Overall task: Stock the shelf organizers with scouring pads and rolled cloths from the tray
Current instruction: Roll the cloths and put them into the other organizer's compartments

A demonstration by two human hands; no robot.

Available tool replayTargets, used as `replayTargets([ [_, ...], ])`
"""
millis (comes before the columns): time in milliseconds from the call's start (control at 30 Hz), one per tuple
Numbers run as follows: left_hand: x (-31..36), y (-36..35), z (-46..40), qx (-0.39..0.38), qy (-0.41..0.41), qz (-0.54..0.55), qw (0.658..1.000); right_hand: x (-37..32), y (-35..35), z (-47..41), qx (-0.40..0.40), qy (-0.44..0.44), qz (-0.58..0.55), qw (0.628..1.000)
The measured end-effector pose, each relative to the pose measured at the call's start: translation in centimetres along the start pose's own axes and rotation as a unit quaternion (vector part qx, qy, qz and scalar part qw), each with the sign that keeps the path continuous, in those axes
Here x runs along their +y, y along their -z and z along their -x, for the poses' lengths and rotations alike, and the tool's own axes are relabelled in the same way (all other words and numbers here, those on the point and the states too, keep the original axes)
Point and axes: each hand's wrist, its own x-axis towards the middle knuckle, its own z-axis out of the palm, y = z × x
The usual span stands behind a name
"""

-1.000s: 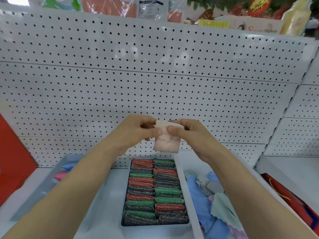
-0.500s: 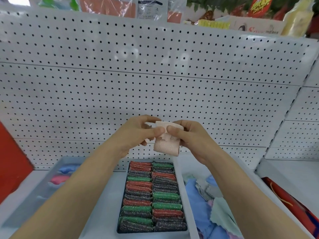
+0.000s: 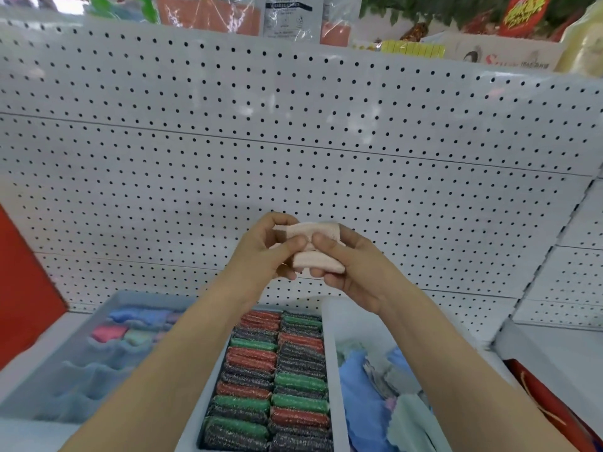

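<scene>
Pinching a pink cloth point(image 3: 318, 252) between them, both hands — left point(image 3: 261, 252), right point(image 3: 350, 269) — held it mid-air, its roll axis running left-right; the cloth organizer point(image 3: 81, 357) lay down-left, nearer the left hand.

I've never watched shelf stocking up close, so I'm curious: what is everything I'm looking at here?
cloth: one, pale pink, partly rolled, held up in front of the pegboard
scouring pads: many, red, green and dark grey, two columns in the middle organizer
rolled cloths: several, blue, pink and pale green, in the grey organizer at left
loose cloths: a pile, blue, mint and pink, in the tray at right
pegboard: white, behind everything
packaged goods: several, mixed colours, along the top
left hand: pinches the pink cloth
right hand: grips the pink cloth
</scene>
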Motion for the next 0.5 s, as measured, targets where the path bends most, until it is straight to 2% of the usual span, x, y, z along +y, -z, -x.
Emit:
replayTargets([
  [200,0.5,1.1,0.1,0.022,0.012,0.141,0.990,0.3,-1.3,-1.6,-0.041,-0.008,-0.136,0.990],
  [333,0.4,3.8,-0.1,0.061,-0.031,0.037,0.997,0.9,-3.5,-2.4,-0.111,-0.019,-0.179,0.977],
  [500,0.1,9.5,-0.5,0.063,-0.043,-0.016,0.997,2.5,-8.4,-5.3,-0.050,0.006,-0.136,0.989],
])
